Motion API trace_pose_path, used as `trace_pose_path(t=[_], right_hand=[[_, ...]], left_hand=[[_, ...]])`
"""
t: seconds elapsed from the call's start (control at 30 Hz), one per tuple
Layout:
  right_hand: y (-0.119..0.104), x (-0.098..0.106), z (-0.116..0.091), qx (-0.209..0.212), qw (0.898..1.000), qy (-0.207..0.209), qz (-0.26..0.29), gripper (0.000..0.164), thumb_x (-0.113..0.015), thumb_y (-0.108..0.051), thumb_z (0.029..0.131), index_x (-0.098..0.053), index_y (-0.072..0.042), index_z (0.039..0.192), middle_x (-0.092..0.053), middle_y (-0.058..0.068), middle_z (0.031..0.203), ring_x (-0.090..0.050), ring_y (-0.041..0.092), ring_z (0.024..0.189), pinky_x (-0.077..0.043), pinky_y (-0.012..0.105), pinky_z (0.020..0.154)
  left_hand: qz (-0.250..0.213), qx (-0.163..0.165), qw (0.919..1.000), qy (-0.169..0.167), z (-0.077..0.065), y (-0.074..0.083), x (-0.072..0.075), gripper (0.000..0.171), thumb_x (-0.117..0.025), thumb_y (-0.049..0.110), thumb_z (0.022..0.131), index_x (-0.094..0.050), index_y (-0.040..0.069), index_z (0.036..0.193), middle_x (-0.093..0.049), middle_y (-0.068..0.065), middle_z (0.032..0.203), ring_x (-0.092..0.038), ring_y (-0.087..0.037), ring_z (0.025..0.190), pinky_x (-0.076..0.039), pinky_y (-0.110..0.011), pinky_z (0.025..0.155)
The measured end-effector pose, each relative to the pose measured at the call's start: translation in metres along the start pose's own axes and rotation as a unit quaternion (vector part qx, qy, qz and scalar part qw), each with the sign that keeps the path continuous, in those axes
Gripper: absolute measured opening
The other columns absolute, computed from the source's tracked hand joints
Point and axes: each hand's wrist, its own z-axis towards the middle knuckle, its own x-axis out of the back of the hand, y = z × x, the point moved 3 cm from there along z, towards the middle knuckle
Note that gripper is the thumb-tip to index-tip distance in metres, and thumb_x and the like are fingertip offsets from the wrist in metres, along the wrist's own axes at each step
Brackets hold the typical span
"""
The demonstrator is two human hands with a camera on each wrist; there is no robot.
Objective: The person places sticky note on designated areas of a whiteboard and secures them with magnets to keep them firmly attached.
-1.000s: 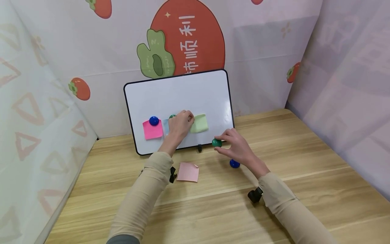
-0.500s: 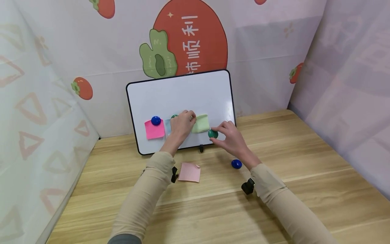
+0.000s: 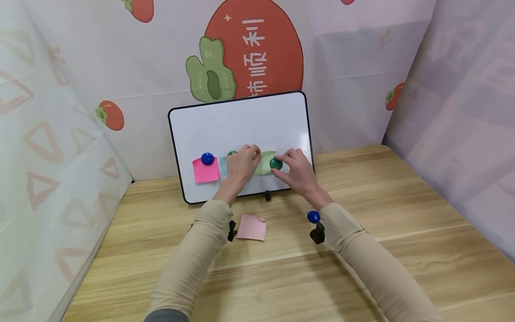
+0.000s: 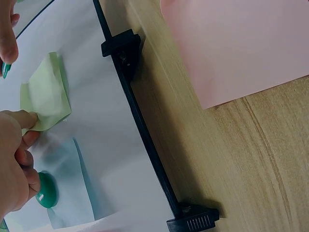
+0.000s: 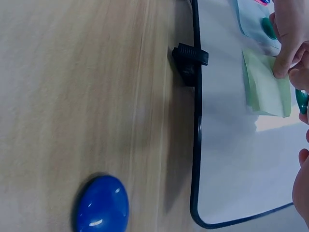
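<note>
My left hand (image 3: 240, 167) pinches the left edge of a light green sticky note (image 3: 264, 164) against a white board (image 3: 245, 123). In the left wrist view, its thumb and a finger meet at that edge. My right hand (image 3: 299, 174) holds a round green magnet (image 3: 276, 164) between thumb and fingers, in front of the note's right part; whether it touches the paper I cannot tell. Left of the green note is a light blue sticky note (image 4: 70, 198), with another green magnet (image 4: 47, 190) on it. A bright pink sticky note (image 3: 206, 172) bears a blue magnet (image 3: 207, 158).
A pale pink sticky note (image 3: 251, 227) lies on the wooden table (image 3: 273, 277) before the board. Another blue magnet (image 5: 103, 205) lies on the table by my right wrist. Black clips (image 4: 120, 46) sit at the board's lower edge. Printed cloth (image 3: 346, 62) hangs behind.
My right hand has moved left and up with the green magnet, from beside the board's lower edge to the light green note. The left hand keeps its place at the note.
</note>
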Motion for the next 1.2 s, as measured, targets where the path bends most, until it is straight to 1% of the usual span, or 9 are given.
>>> trace_pose_path(t=[0.13, 0.37, 0.57, 0.67, 0.73, 0.87, 1.03, 1.2], right_hand=[[-0.001, -0.005, 0.009, -0.012, 1.000, -0.002, -0.013, 0.038, -0.082, -0.023, 0.083, -0.073, -0.003, 0.114, -0.063, 0.012, 0.095, -0.053, 0.026, 0.084, -0.045, 0.035, 0.071], [-0.004, -0.012, 0.026, -0.019, 0.999, -0.014, -0.040, 0.038, -0.080, -0.020, 0.085, -0.072, -0.004, 0.118, -0.064, 0.013, 0.100, -0.055, 0.028, 0.088, -0.048, 0.038, 0.075], [-0.004, -0.025, 0.032, -0.017, 0.998, -0.017, -0.053, 0.037, -0.078, -0.018, 0.086, -0.071, -0.005, 0.120, -0.064, 0.013, 0.106, -0.056, 0.029, 0.092, -0.049, 0.039, 0.079], [-0.004, -0.030, 0.030, -0.019, 0.998, -0.007, -0.062, 0.034, -0.077, -0.017, 0.087, -0.072, -0.006, 0.119, -0.066, 0.011, 0.110, -0.057, 0.029, 0.094, -0.049, 0.040, 0.083], [-0.005, -0.032, 0.029, -0.016, 0.997, 0.008, -0.069, 0.033, -0.078, -0.016, 0.086, -0.073, -0.006, 0.117, -0.068, 0.010, 0.111, -0.058, 0.029, 0.094, -0.050, 0.041, 0.084], [-0.004, -0.036, 0.029, -0.002, 0.996, 0.034, -0.078, 0.031, -0.079, -0.015, 0.085, -0.074, -0.007, 0.115, -0.070, 0.009, 0.112, -0.058, 0.029, 0.093, -0.050, 0.042, 0.083], [-0.003, -0.040, 0.031, -0.003, 0.994, 0.041, -0.103, 0.033, -0.079, -0.019, 0.085, -0.073, -0.011, 0.116, -0.070, 0.006, 0.115, -0.058, 0.029, 0.093, -0.048, 0.043, 0.081], [-0.004, -0.043, 0.031, -0.013, 0.990, 0.049, -0.134, 0.033, -0.079, -0.022, 0.086, -0.073, -0.015, 0.117, -0.071, 0.001, 0.118, -0.058, 0.028, 0.093, -0.044, 0.043, 0.080]], left_hand=[[0.000, -0.002, 1.0000, 0.005, 0.001, -0.001, -0.001, 0.018, -0.063, 0.028, 0.098, -0.068, 0.018, 0.111, -0.069, -0.001, 0.088, -0.042, -0.015, 0.048, -0.030, -0.027, 0.046], [0.002, -0.001, 1.0000, 0.010, 0.004, -0.002, 0.001, 0.019, -0.063, 0.029, 0.098, -0.067, 0.016, 0.112, -0.072, -0.002, 0.093, -0.045, -0.015, 0.049, -0.031, -0.027, 0.046], [-0.004, 0.009, 0.9999, 0.010, 0.003, -0.002, 0.000, 0.022, -0.064, 0.031, 0.097, -0.067, 0.015, 0.113, -0.073, -0.002, 0.099, -0.047, -0.015, 0.049, -0.031, -0.026, 0.045], [-0.002, 0.011, 0.9999, 0.010, 0.000, -0.002, -0.003, 0.024, -0.064, 0.031, 0.097, -0.065, 0.015, 0.115, -0.073, -0.002, 0.102, -0.048, -0.016, 0.048, -0.032, -0.027, 0.045], [-0.001, 0.009, 0.9999, 0.012, -0.001, -0.002, -0.005, 0.025, -0.064, 0.031, 0.098, -0.064, 0.015, 0.116, -0.073, -0.003, 0.105, -0.048, -0.015, 0.048, -0.033, -0.027, 0.044], [0.000, 0.011, 0.9997, 0.024, -0.002, -0.003, -0.007, 0.026, -0.065, 0.031, 0.097, -0.064, 0.014, 0.117, -0.072, -0.003, 0.108, -0.049, -0.016, 0.050, -0.035, -0.028, 0.045], [-0.002, 0.015, 0.9994, 0.032, -0.003, -0.005, -0.007, 0.026, -0.065, 0.032, 0.097, -0.065, 0.015, 0.116, -0.071, -0.003, 0.109, -0.052, -0.017, 0.051, -0.037, -0.029, 0.046], [-0.001, 0.009, 0.9993, 0.036, -0.003, -0.006, -0.006, 0.027, -0.065, 0.033, 0.097, -0.064, 0.015, 0.116, -0.070, -0.003, 0.109, -0.054, -0.017, 0.053, -0.037, -0.029, 0.046]])
